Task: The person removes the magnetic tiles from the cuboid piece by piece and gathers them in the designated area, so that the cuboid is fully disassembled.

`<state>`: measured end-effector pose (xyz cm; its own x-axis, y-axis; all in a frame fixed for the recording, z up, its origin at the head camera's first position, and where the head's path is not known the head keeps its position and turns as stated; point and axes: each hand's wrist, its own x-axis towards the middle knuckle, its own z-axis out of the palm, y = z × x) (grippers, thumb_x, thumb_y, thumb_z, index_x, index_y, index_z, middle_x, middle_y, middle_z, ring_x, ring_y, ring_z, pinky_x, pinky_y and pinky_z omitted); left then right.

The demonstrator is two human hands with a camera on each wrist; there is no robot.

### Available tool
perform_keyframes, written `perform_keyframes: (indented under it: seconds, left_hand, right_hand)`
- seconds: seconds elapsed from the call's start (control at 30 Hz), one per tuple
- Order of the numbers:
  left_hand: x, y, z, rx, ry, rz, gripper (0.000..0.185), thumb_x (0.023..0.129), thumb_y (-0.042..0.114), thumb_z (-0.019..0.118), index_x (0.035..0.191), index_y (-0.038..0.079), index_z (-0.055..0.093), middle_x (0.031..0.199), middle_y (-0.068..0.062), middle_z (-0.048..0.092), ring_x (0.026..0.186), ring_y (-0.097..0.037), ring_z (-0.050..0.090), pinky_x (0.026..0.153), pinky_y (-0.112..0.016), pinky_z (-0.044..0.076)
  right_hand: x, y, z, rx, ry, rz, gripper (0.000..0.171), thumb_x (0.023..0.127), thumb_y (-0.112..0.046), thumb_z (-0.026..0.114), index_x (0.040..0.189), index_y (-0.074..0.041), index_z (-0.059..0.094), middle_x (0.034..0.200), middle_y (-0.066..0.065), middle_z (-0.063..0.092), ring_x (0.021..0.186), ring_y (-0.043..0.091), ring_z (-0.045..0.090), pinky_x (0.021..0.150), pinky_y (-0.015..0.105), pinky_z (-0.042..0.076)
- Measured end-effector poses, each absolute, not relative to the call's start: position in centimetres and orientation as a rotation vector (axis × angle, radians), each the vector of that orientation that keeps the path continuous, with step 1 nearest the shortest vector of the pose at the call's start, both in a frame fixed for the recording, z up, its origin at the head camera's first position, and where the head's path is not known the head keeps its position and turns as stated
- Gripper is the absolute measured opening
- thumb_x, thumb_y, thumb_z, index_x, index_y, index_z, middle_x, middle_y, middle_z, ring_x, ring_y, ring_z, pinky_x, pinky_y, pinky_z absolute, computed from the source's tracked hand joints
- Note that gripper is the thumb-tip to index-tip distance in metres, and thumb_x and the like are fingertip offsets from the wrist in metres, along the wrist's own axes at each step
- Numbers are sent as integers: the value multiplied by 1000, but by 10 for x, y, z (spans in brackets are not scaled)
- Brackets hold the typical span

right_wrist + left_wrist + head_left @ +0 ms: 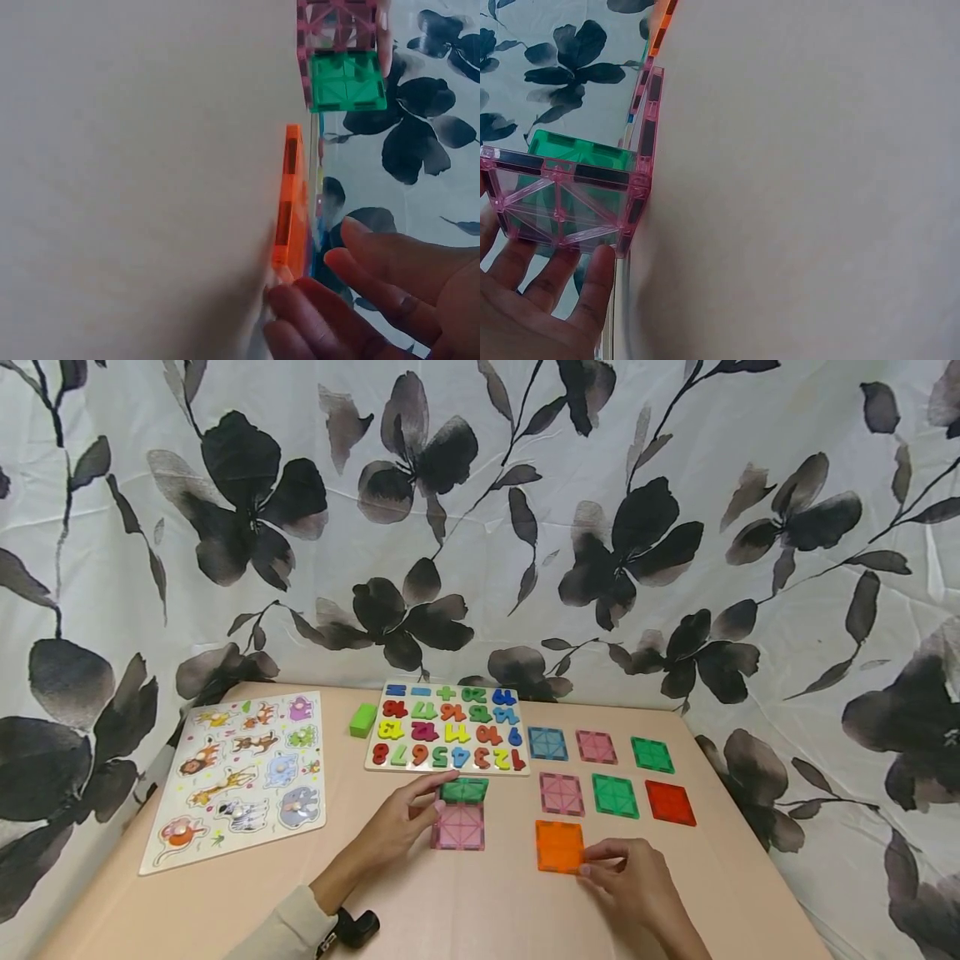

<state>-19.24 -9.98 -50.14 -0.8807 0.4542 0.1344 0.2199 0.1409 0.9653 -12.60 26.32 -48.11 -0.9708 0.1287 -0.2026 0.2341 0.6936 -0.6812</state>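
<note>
In the head view my left hand point(399, 820) grips a small structure of magnetic tiles at its left side. A pink tile point(461, 828) forms its front part and a green tile point(465, 790) stands behind. My left fingers point(592, 292) press against the outside of a pink tile point(562, 202) in the left wrist view. At the right, my right hand point(633, 878) pinches the right edge of an orange square tile point(558, 847). The right wrist view shows that orange tile point(292, 206) edge-on, with curled fingertips at its near end.
Several pink, green, blue and red tiles point(671, 802) lie in rows at the right. Behind the structure is a number puzzle board point(375, 747), with a green block point(363, 720) beside it. An animal puzzle board point(258, 706) lies at left. Floral fabric point(525, 527) hangs behind the table.
</note>
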Motion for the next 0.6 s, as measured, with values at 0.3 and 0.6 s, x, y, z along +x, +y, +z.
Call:
perform_keyframes:
  seconds: [0.3,0.6]
  left_hand:
    - [-192,-101,-500,691,2227,1831,46,104,18,52,150,20,44,157,-1,39,139,-39,46,109,-41,46]
    - [-193,-99,-502,715,2225,1836,46,104,17,52,150,18,44,158,-3,39,144,-35,41,110,-50,44]
  right_hand:
    - [-147,227,-465,-8,2886,-1160,20,78,-17,85,95,-26,78,100,-10,73,91,12,68,80,30,61]
    - [-187,165,-456,-507,2947,-1126,20,82,-16,82,98,-27,79,125,-5,69,119,21,61,87,37,60]
